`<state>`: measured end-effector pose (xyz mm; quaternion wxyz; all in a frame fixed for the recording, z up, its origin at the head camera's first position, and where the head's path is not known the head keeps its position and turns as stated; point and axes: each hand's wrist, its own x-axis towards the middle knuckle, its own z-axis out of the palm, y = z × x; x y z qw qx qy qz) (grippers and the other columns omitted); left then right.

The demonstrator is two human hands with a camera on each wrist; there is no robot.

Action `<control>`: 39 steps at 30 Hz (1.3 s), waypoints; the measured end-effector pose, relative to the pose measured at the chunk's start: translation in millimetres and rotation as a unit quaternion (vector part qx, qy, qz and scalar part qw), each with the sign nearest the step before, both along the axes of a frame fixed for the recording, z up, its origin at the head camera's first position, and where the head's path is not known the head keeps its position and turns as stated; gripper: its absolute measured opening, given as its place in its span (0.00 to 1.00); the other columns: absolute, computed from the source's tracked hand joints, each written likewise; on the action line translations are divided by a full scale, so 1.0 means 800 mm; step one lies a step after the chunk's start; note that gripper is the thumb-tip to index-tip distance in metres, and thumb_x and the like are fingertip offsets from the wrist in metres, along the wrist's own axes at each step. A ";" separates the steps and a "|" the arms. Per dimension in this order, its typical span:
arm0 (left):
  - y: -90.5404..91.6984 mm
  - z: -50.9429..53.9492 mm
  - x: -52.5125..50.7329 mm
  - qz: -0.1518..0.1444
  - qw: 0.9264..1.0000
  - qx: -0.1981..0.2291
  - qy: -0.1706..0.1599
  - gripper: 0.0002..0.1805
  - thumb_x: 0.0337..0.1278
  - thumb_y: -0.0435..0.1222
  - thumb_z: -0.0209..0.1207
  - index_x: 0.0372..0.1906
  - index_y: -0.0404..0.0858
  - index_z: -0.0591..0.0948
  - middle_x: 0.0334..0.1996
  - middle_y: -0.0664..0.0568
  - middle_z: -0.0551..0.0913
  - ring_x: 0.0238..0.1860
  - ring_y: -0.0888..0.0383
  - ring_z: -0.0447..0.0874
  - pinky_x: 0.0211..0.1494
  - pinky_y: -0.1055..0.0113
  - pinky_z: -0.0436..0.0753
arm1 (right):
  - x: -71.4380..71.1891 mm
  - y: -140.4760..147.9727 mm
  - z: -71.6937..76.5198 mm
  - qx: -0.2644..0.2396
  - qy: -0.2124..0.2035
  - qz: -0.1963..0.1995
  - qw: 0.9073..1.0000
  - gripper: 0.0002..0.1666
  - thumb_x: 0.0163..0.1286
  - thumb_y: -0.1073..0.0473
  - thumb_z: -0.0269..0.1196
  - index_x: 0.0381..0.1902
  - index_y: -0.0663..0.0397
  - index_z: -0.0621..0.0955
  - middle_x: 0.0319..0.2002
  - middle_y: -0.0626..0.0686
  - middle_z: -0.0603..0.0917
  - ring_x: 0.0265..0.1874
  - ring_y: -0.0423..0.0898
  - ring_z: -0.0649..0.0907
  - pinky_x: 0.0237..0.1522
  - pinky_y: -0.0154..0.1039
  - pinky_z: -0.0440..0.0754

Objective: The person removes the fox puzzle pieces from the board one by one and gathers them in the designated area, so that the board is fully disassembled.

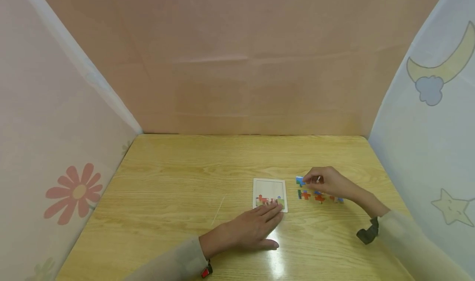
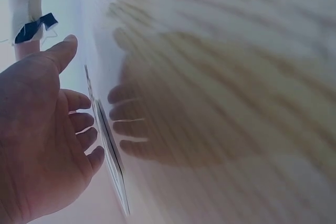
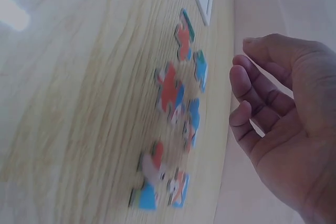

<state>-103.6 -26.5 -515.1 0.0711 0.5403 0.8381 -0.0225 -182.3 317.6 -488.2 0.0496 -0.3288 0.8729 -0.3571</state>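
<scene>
My left hand (image 1: 256, 227) lies with its fingers extended over the bottom edge of a white-framed puzzle tray (image 1: 269, 188). Red and green puzzle pieces (image 1: 263, 200) show along the tray's lower part, partly covered by those fingertips. To the right of the tray, my right hand (image 1: 329, 182) is above loose puzzle pieces, its fingertips close to a blue-and-green piece (image 1: 299, 181). In the right wrist view, the right fingers (image 3: 241, 85) are loosely bent, with nothing seen between them and the thumb. Red pieces (image 3: 168, 87) lie below that hand.
More loose pieces, among them a red one (image 1: 319, 197) and a grey-and-blue one (image 3: 149, 174), are spread right of the tray. The wooden table (image 1: 178, 182) is bordered by a pinkish back wall (image 1: 245, 87) and printed side cloths (image 1: 426, 149).
</scene>
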 end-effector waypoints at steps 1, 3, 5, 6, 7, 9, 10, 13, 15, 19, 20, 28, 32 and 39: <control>0.001 0.001 0.001 0.000 1.000 0.001 -0.002 0.46 0.82 0.65 0.33 0.87 0.37 0.50 0.87 0.43 0.45 0.87 0.50 0.42 0.86 0.58 0.54 | -0.002 -0.004 0.000 0.003 -0.006 0.004 1.000 0.08 0.70 0.68 0.71 0.47 0.59 0.89 0.40 0.53 0.90 0.33 0.35 0.82 0.31 0.33 0.84; 0.002 0.001 0.002 -0.001 1.000 0.001 0.000 0.47 0.81 0.65 0.34 0.86 0.37 0.50 0.87 0.43 0.46 0.87 0.50 0.43 0.86 0.58 0.54 | -0.006 -0.013 0.001 0.009 -0.017 0.013 1.000 0.09 0.70 0.68 0.71 0.48 0.60 0.89 0.42 0.54 0.90 0.35 0.36 0.83 0.33 0.34 0.84; 0.003 0.002 0.003 -0.001 1.000 0.001 0.006 0.47 0.81 0.66 0.34 0.86 0.37 0.50 0.87 0.42 0.46 0.87 0.50 0.44 0.86 0.58 0.55 | -0.010 -0.022 0.002 0.017 -0.030 0.020 0.999 0.09 0.71 0.67 0.71 0.48 0.60 0.89 0.43 0.54 0.90 0.37 0.37 0.84 0.34 0.35 0.84; 0.004 0.001 0.004 -0.001 1.000 0.001 0.008 0.47 0.81 0.66 0.35 0.86 0.37 0.51 0.87 0.42 0.46 0.87 0.50 0.44 0.86 0.58 0.55 | -0.012 -0.027 0.003 0.021 -0.033 0.024 0.999 0.10 0.71 0.67 0.71 0.49 0.60 0.88 0.43 0.54 0.90 0.38 0.37 0.84 0.35 0.35 0.84; 0.004 0.001 0.005 0.000 1.000 0.002 0.010 0.47 0.81 0.66 0.35 0.86 0.37 0.51 0.87 0.42 0.47 0.87 0.50 0.44 0.86 0.59 0.55 | -0.014 -0.031 0.003 0.024 -0.038 0.027 0.999 0.10 0.72 0.66 0.71 0.49 0.60 0.88 0.44 0.54 0.90 0.38 0.38 0.84 0.35 0.35 0.84; 0.006 0.001 0.006 0.002 1.000 0.002 0.013 0.47 0.81 0.66 0.35 0.86 0.37 0.52 0.87 0.43 0.47 0.86 0.50 0.45 0.86 0.60 0.55 | -0.018 -0.041 0.004 0.031 -0.044 0.033 0.998 0.10 0.72 0.65 0.71 0.50 0.59 0.89 0.44 0.52 0.90 0.37 0.37 0.83 0.35 0.35 0.84; 0.007 0.000 0.006 0.003 1.000 0.002 0.013 0.47 0.81 0.66 0.35 0.86 0.37 0.52 0.87 0.43 0.47 0.86 0.50 0.45 0.86 0.60 0.55 | -0.021 -0.045 0.004 0.031 -0.046 0.039 0.998 0.10 0.73 0.65 0.70 0.50 0.59 0.89 0.43 0.50 0.90 0.36 0.38 0.83 0.35 0.35 0.84; 0.008 0.000 0.008 0.003 1.000 0.002 0.014 0.47 0.81 0.66 0.35 0.86 0.37 0.53 0.86 0.43 0.48 0.86 0.49 0.45 0.86 0.60 0.55 | -0.029 -0.059 0.004 0.027 -0.059 0.053 0.997 0.09 0.74 0.64 0.69 0.50 0.58 0.89 0.41 0.47 0.89 0.35 0.38 0.83 0.36 0.36 0.85; 0.009 -0.001 0.008 0.003 1.000 0.003 0.013 0.47 0.81 0.66 0.34 0.86 0.37 0.54 0.86 0.43 0.48 0.86 0.49 0.45 0.86 0.61 0.55 | -0.033 -0.067 0.003 0.022 -0.067 0.065 0.995 0.09 0.75 0.64 0.69 0.50 0.58 0.89 0.40 0.46 0.88 0.35 0.39 0.83 0.36 0.36 0.85; 0.010 -0.003 0.008 0.007 1.000 0.004 0.005 0.47 0.81 0.66 0.34 0.86 0.37 0.53 0.87 0.43 0.47 0.87 0.49 0.45 0.86 0.60 0.54 | -0.041 -0.082 -0.002 0.019 -0.076 0.086 0.993 0.09 0.75 0.64 0.69 0.50 0.58 0.89 0.40 0.47 0.89 0.37 0.39 0.84 0.36 0.36 0.84; 0.010 -0.003 0.007 0.009 1.000 0.005 0.001 0.47 0.81 0.66 0.34 0.86 0.38 0.53 0.87 0.43 0.47 0.87 0.49 0.44 0.86 0.60 0.54 | -0.043 -0.085 -0.004 0.018 -0.077 0.091 0.993 0.09 0.74 0.64 0.69 0.50 0.58 0.89 0.40 0.47 0.89 0.37 0.39 0.84 0.36 0.36 0.84; 0.010 -0.004 0.008 0.010 1.000 -0.004 -0.011 0.48 0.80 0.67 0.31 0.86 0.38 0.51 0.87 0.43 0.44 0.87 0.50 0.41 0.87 0.60 0.51 | -0.053 -0.111 -0.014 0.002 -0.093 0.131 0.987 0.10 0.74 0.64 0.69 0.51 0.59 0.89 0.41 0.51 0.90 0.38 0.41 0.84 0.38 0.36 0.85; 0.010 -0.004 0.008 0.008 1.000 -0.008 -0.011 0.48 0.80 0.67 0.32 0.86 0.37 0.51 0.87 0.43 0.44 0.87 0.50 0.41 0.87 0.60 0.51 | -0.056 -0.123 -0.017 -0.002 -0.097 0.148 0.984 0.10 0.75 0.64 0.69 0.51 0.60 0.89 0.43 0.52 0.90 0.39 0.43 0.85 0.40 0.35 0.85; 0.009 -0.003 0.008 0.005 1.000 -0.010 -0.007 0.48 0.80 0.67 0.33 0.86 0.37 0.52 0.87 0.43 0.44 0.87 0.50 0.42 0.87 0.60 0.51 | -0.061 -0.140 -0.020 0.004 -0.107 0.168 0.980 0.11 0.74 0.64 0.70 0.51 0.59 0.89 0.43 0.52 0.90 0.39 0.43 0.85 0.42 0.36 0.85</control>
